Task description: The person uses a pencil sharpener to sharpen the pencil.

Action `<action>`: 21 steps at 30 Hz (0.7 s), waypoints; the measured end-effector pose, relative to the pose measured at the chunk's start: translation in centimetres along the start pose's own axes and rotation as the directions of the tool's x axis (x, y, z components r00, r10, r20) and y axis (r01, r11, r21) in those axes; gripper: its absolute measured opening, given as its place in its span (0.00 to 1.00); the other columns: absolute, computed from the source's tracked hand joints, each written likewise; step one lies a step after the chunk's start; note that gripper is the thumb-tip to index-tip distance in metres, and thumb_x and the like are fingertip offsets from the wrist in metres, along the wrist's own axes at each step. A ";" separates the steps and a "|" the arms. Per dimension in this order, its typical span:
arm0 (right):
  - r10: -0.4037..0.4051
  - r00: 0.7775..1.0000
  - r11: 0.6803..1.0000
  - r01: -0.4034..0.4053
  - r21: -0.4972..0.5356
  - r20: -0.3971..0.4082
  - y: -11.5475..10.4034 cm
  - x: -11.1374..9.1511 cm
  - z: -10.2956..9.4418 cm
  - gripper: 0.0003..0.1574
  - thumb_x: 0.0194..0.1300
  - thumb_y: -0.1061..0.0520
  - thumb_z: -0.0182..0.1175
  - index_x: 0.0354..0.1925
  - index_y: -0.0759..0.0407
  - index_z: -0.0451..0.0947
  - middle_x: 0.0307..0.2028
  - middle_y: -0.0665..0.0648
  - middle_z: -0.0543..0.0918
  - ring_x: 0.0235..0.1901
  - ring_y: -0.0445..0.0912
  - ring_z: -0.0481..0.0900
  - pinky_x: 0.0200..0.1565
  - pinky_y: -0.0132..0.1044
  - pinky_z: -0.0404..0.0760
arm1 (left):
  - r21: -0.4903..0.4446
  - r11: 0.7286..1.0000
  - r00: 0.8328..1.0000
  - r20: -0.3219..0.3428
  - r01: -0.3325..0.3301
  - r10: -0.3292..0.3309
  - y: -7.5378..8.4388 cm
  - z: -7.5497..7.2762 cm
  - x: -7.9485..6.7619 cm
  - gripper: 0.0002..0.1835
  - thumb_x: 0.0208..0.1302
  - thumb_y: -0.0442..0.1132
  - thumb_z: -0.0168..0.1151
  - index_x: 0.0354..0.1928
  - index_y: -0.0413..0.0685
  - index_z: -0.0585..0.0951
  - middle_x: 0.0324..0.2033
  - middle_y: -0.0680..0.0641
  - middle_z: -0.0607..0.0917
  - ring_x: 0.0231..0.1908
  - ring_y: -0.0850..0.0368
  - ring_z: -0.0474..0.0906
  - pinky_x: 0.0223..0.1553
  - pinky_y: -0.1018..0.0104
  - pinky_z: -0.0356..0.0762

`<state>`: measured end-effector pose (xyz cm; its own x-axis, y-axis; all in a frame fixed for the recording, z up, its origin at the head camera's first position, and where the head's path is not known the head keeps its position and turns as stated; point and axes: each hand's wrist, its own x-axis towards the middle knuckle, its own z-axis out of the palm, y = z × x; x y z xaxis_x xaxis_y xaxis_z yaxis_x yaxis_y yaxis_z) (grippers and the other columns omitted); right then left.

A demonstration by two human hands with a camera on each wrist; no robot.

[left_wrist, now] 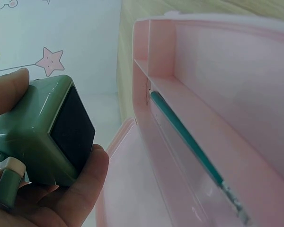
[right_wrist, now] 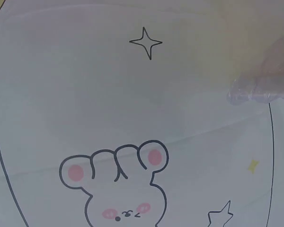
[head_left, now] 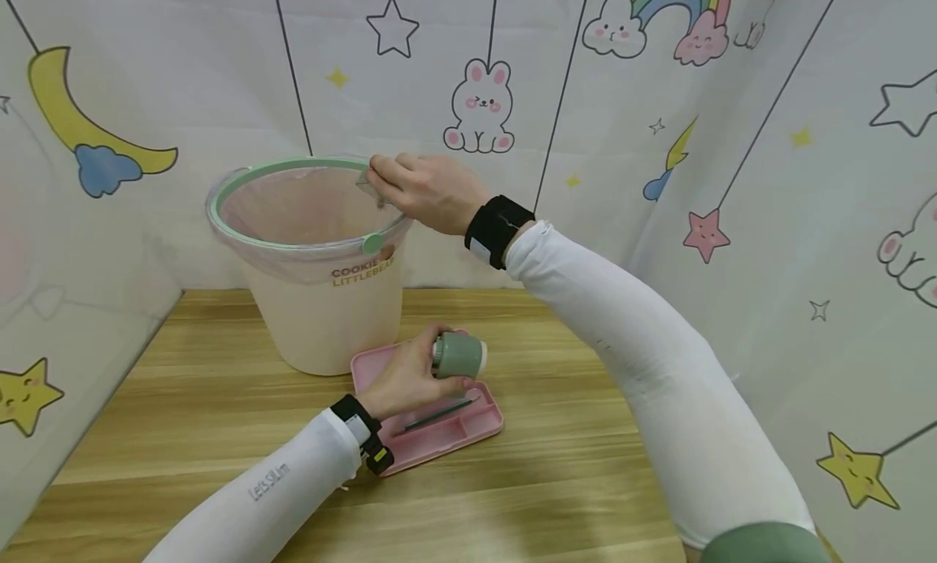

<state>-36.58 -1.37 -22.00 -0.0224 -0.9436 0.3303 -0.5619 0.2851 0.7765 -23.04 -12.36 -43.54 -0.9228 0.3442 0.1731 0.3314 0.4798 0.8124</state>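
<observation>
My left hand grips a green crank-handled pencil sharpener above an open pink pencil case. Up close in the left wrist view, the sharpener shows a dark face and a small crank handle. A green pencil lies in one long compartment of the case. Over the right side of the bin's opening, my right hand pinches a small translucent piece, mostly covered by the fingers. The right wrist view shows neither the hand's grip nor the piece clearly.
A tall cream bin with a green rim and a clear bag liner stands behind the case on the wooden table. A white patterned curtain hangs behind the table and along its sides.
</observation>
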 end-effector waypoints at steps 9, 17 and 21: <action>-0.182 0.983 0.950 0.171 -0.260 -0.020 0.0 -0.1 0.3 0.28 0.92 0.65 0.39 0.73 0.62 0.81 0.63 0.58 0.86 0.45 0.47 0.85 0.42 0.32 0.86 | -0.001 1.000 1.000 0.003 0.002 -0.002 0.1 0.1 -0.1 0.42 0.63 0.51 0.84 0.74 0.49 0.73 0.60 0.40 0.89 0.54 0.48 0.89 0.55 0.49 0.89; -0.233 0.970 0.923 0.197 -0.331 -0.072 0.0 -0.2 0.2 0.29 0.92 0.66 0.37 0.71 0.60 0.82 0.63 0.57 0.86 0.42 0.46 0.84 0.38 0.31 0.82 | -0.007 1.000 1.000 0.001 -0.015 0.015 0.1 0.1 -0.2 0.43 0.63 0.51 0.84 0.74 0.50 0.73 0.59 0.41 0.90 0.54 0.50 0.89 0.57 0.50 0.89; -0.212 0.971 0.933 0.168 -0.317 -0.110 0.0 -0.2 0.2 0.28 0.91 0.66 0.39 0.71 0.60 0.82 0.63 0.58 0.87 0.42 0.46 0.85 0.38 0.32 0.84 | -0.018 1.000 1.000 0.004 -0.019 0.019 0.1 0.2 -0.2 0.43 0.62 0.52 0.84 0.74 0.51 0.73 0.59 0.41 0.90 0.54 0.51 0.89 0.58 0.50 0.89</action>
<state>-36.72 -1.24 -22.16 0.1882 -0.9583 0.2148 -0.2657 0.1609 0.9505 -22.79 -12.25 -43.61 -0.9154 0.3567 0.1866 0.3455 0.4583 0.8189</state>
